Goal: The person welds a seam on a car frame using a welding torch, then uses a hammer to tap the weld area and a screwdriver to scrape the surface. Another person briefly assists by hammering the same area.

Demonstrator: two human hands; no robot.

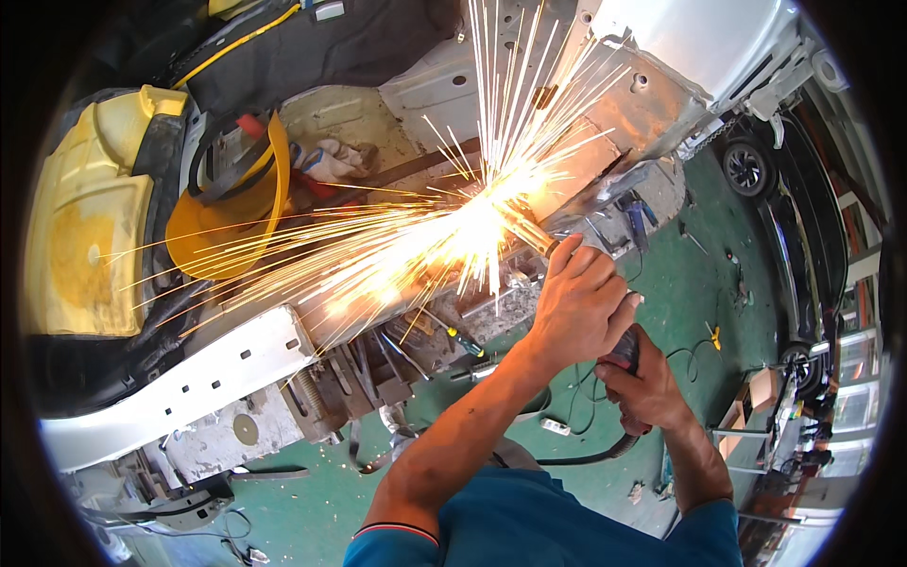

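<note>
Apparently grinding, a worker curls the left hand around a power tool, right hand gripping its body, near right of sparks at a metal sill; the next pass likely needs steady pressure.

count: two bare hands, one dark handheld power tool, one yellow rounded plastic helmet, two black-tyred car wheels.

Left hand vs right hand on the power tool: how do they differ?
Position: the left hand grips farther forward, nearer the sparks; the right hand holds the rear.
Approach: the left hand's forearm slants up rightward, the right hand's up leftward.
Shared: both bare, both gripping the power tool.
</note>
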